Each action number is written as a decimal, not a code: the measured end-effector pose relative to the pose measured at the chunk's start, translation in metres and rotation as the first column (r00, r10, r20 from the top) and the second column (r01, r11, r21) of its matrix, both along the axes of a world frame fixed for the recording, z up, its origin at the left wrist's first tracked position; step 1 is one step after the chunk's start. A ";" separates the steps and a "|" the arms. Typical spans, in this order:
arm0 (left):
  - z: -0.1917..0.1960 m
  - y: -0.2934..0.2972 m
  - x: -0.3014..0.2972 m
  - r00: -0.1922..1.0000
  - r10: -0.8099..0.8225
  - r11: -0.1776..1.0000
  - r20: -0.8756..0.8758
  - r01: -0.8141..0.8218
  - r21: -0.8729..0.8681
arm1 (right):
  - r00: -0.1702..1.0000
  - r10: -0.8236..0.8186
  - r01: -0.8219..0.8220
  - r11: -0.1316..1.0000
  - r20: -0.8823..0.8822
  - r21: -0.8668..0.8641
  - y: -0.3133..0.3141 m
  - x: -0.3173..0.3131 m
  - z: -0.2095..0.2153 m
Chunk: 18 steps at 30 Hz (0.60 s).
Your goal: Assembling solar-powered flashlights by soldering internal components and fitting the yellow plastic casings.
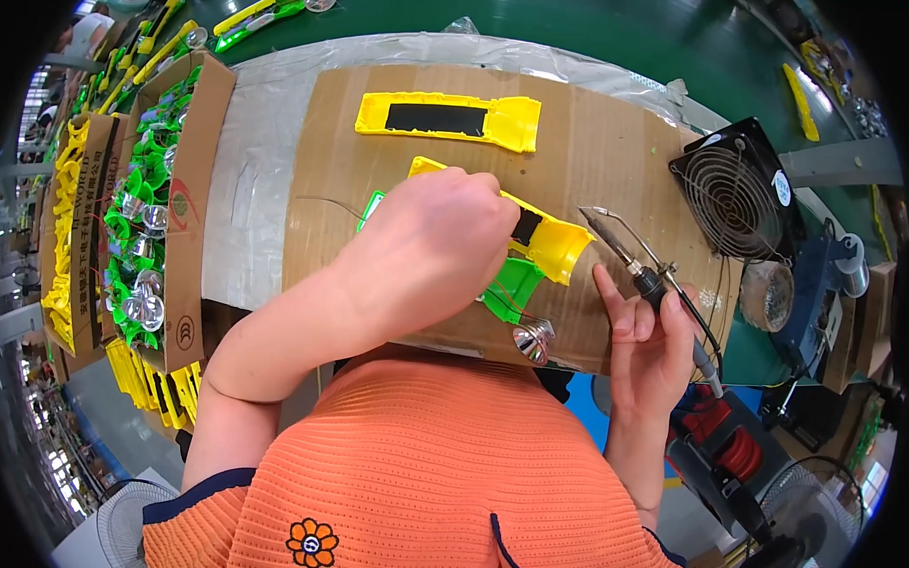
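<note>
My left hand (441, 228) is closed in a fist, knuckles up, over a yellow plastic casing half (561, 250) with a dark panel. Its fingertips are hidden, so what they grip does not show. Partly under that hand lies a green plastic part (515, 289), with a shiny round reflector (534, 341) on thin wires near it. My right hand (648, 341) holds a soldering iron (649, 284) with a curved metal tube fixed along it; the tip points up and left, just right of the yellow casing. Farther off, a second yellow casing half (520, 124) lies on the cardboard sheet (580, 138).
On the left stand a carton (199, 215) of green parts with reflectors and another box of yellow casings (66, 230). A black fan with a wire grille (730, 198) is at the right, beside a round tin (766, 295) and a blue device (809, 296). Assembled yellow-green lamps (267, 15) lie far left.
</note>
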<state>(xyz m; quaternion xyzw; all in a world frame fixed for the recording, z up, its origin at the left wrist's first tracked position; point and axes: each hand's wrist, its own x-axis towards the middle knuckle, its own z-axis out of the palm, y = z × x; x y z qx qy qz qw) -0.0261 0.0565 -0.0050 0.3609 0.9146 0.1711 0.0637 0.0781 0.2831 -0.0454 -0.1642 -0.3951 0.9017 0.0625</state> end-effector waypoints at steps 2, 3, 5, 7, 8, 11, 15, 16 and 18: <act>0.000 -0.003 0.002 0.999 0.041 0.999 0.005 -0.042 0.021 | 1.000 0.001 -0.001 1.000 -0.007 0.005 -0.001 0.000 0.001; 0.000 -0.005 0.003 0.999 0.044 0.999 0.004 -0.044 0.023 | 1.000 0.003 -0.003 1.000 -0.009 0.008 -0.002 0.001 0.001; -0.001 -0.007 0.005 0.997 0.076 0.992 -0.020 -0.074 0.099 | 1.000 -0.010 0.010 1.000 -0.008 -0.005 -0.002 0.001 0.002; 0.008 -0.013 0.008 0.980 0.119 0.975 -0.163 -0.084 0.204 | 1.000 -0.005 0.005 1.000 -0.028 0.002 0.000 0.003 0.003; 0.014 -0.017 0.011 0.941 0.167 0.950 -0.294 -0.073 0.305 | 0.999 -0.005 0.006 1.000 -0.044 0.007 0.000 0.004 0.003; 0.035 -0.055 0.031 0.938 0.324 0.946 -0.125 -0.317 0.071 | 0.999 -0.027 0.027 1.000 -0.034 0.012 0.001 0.009 0.005; 0.005 -0.096 0.027 0.868 0.465 0.849 -0.174 -0.493 -0.189 | 0.999 -0.036 0.037 0.999 -0.033 0.030 -0.003 0.015 0.006; 0.001 -0.099 0.025 0.837 0.505 0.841 -0.209 -0.532 -0.098 | 0.999 -0.033 0.034 0.999 -0.032 0.030 -0.005 0.015 0.007; -0.006 -0.102 0.019 0.802 0.547 0.826 -0.239 -0.564 -0.004 | 0.999 -0.012 0.013 1.000 -0.030 0.025 -0.007 0.017 0.007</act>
